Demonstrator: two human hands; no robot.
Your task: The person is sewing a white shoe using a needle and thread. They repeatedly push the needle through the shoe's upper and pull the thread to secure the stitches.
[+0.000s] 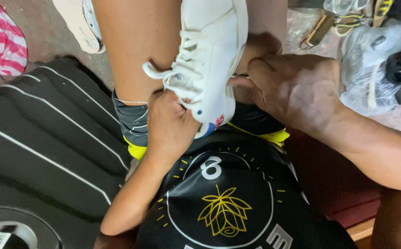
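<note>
- The left hand (168,127) is curled narrow around the heel end of a white sneaker (209,60), its fingers tucked under the shoe's back edge and touching it; the palm faces away, so how tightly it grips cannot be told.
- The right hand (297,90) is folded into a loose fist just to the right of the sneaker, thumb and forefinger pinched together against the sole's rim; something thin seems to sit in the pinch, but it is too small to make out.
- The sneaker lies between the two hands, propped between the person's bare knees, white laces (182,69) hanging loose just above the left hand.
- Below both hands lies a black shirt (228,203) with a yellow flower print, close under the wrists.
- Left of the left hand a black striped cloth (48,138) fills the space, well apart from the shoe.
- Right of the right hand sits a clear plastic bag (371,69) with dark items in it, near the knuckles, leaving little room that way.
- Beyond the left hand, another pale shoe (78,23) lies on the floor, past the knee.
</note>
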